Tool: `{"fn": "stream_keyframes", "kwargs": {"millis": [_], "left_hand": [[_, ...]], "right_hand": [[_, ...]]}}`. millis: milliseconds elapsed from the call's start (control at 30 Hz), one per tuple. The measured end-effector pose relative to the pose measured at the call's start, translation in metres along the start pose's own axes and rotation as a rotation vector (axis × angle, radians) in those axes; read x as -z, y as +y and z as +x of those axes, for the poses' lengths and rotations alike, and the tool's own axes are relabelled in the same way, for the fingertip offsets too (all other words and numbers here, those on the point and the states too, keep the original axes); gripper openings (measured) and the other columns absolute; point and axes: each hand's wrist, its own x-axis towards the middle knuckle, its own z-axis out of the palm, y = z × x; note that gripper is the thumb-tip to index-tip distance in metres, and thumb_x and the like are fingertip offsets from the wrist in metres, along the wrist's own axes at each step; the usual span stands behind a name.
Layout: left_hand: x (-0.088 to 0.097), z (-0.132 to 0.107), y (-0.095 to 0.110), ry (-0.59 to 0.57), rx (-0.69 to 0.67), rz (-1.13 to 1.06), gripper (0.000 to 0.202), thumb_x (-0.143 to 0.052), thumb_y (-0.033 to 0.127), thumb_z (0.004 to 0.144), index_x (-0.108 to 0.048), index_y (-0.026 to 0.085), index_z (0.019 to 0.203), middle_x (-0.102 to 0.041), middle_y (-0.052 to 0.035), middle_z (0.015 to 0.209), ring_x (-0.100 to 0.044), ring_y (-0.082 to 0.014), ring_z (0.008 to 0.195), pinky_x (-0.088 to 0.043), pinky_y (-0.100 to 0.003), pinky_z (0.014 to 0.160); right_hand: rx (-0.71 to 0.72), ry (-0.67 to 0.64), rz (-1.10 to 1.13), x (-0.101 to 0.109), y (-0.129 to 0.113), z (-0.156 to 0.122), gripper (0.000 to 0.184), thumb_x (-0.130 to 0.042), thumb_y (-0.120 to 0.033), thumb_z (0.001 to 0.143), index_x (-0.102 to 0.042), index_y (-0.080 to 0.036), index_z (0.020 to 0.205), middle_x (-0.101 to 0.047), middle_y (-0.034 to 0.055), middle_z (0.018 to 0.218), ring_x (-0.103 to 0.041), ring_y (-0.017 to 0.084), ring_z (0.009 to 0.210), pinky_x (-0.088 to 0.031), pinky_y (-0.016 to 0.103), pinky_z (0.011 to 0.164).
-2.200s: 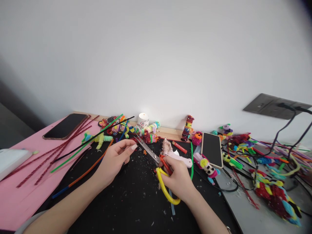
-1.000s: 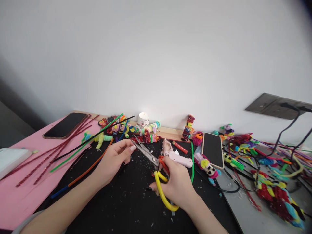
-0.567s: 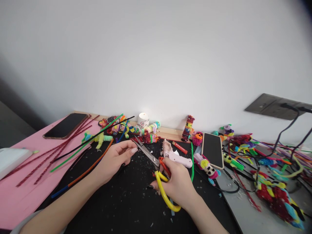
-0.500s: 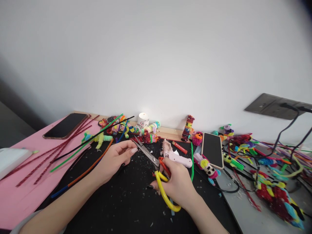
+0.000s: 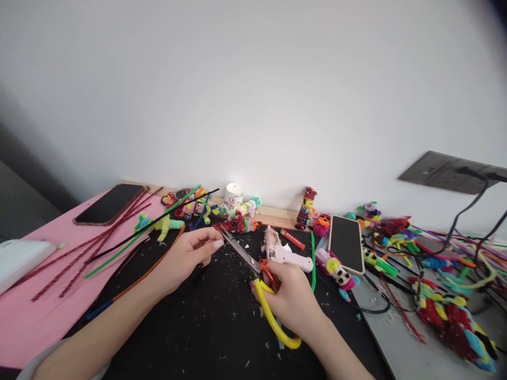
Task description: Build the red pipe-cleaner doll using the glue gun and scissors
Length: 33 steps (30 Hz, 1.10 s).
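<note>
My right hand (image 5: 291, 298) grips a pair of scissors (image 5: 242, 250) with one yellow and one red handle loop. The blades point away to the upper left, and their tips are at the fingertips of my left hand (image 5: 192, 258). Thumb and forefinger of that left hand are pinched together; whatever is between them is too small to make out. Just beyond the scissors lies a pale pink glue gun (image 5: 292, 258), its nozzle end crusted. A slim red tube (image 5: 293, 239) rests behind it. Small scraps are scattered over the black mat (image 5: 206, 327).
Red glittery pipe cleaners (image 5: 75, 264) and a dark phone (image 5: 109, 203) lie on pink sheeting (image 5: 35, 332) at left. A paper cup (image 5: 233, 195) stands by the wall. Pipe-cleaner figures (image 5: 306, 207), a white-framed phone (image 5: 346, 244) and black cables (image 5: 455, 216) crowd the right.
My right hand and the scissor handles have shifted slightly right and down. The left hand keeps its pinch at the blade tips, almost still.
</note>
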Motion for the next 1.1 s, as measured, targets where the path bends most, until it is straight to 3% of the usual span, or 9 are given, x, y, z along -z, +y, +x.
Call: {"fn": "stream_keyframes", "kwargs": {"millis": [300,533,667,800,967,1100], "left_hand": [[0.001,0.001,0.002,0.04,-0.007,0.029,0.025,-0.064,0.043,0.079,-0.059,0.019,0.08,-0.042,0.0073,0.06,-0.034,-0.0072,0.05,-0.026,-0.02,0.049],[0.008,0.002,0.008,0.256,-0.095,0.148,0.026,-0.064,0.045,0.078,-0.061,0.021,0.085,-0.044,0.0063,0.058,-0.039,-0.0104,0.051,-0.034,-0.023,0.052],[0.012,0.001,0.013,0.37,-0.156,0.341,0.028,-0.058,0.048,0.08,-0.061,0.021,0.089,-0.051,0.0043,0.062,-0.045,-0.013,0.053,-0.036,-0.024,0.054],[0.016,-0.001,0.013,0.478,-0.303,0.646,0.023,-0.051,0.042,0.086,-0.061,0.021,0.09,-0.056,0.0016,0.073,-0.048,-0.0149,0.061,-0.037,-0.025,0.058],[0.016,0.001,0.01,0.397,-0.444,0.8,0.019,-0.047,0.034,0.09,-0.06,0.02,0.088,-0.053,0.0007,0.075,-0.048,-0.0151,0.065,-0.039,-0.025,0.062],[0.012,0.003,0.006,0.26,-0.46,0.829,0.018,-0.045,0.029,0.091,-0.06,0.02,0.089,-0.054,-0.0001,0.077,-0.05,-0.0151,0.067,-0.04,-0.025,0.063]], "right_hand": [[-0.055,0.006,0.023,-0.004,0.002,0.0,0.034,-0.056,-0.032,0.077,-0.034,-0.021,0.054,-0.041,-0.0033,0.048,-0.038,0.011,0.047,-0.022,0.024,0.046],[-0.094,0.059,-0.1,0.0,-0.009,0.002,0.037,-0.059,-0.036,0.075,-0.033,-0.022,0.053,-0.041,-0.0028,0.047,-0.037,0.012,0.045,-0.021,0.025,0.045],[-0.07,-0.011,-0.141,-0.006,-0.028,0.001,0.03,-0.062,-0.036,0.073,-0.043,-0.021,0.054,-0.051,-0.0002,0.05,-0.047,0.014,0.046,-0.025,0.025,0.046],[-0.064,-0.089,-0.215,-0.023,-0.045,0.007,0.017,-0.068,-0.033,0.071,-0.061,-0.017,0.072,-0.067,0.0085,0.067,-0.062,0.022,0.058,-0.034,0.027,0.049],[0.047,-0.127,-0.206,-0.04,-0.055,0.012,0.017,-0.068,-0.026,0.075,-0.065,-0.014,0.087,-0.07,0.0113,0.081,-0.066,0.024,0.071,-0.043,0.029,0.057],[0.161,0.032,-0.081,-0.025,-0.044,0.014,0.011,-0.055,-0.022,0.085,-0.065,-0.017,0.083,-0.066,0.0073,0.082,-0.063,0.019,0.075,-0.046,0.027,0.066]]}}
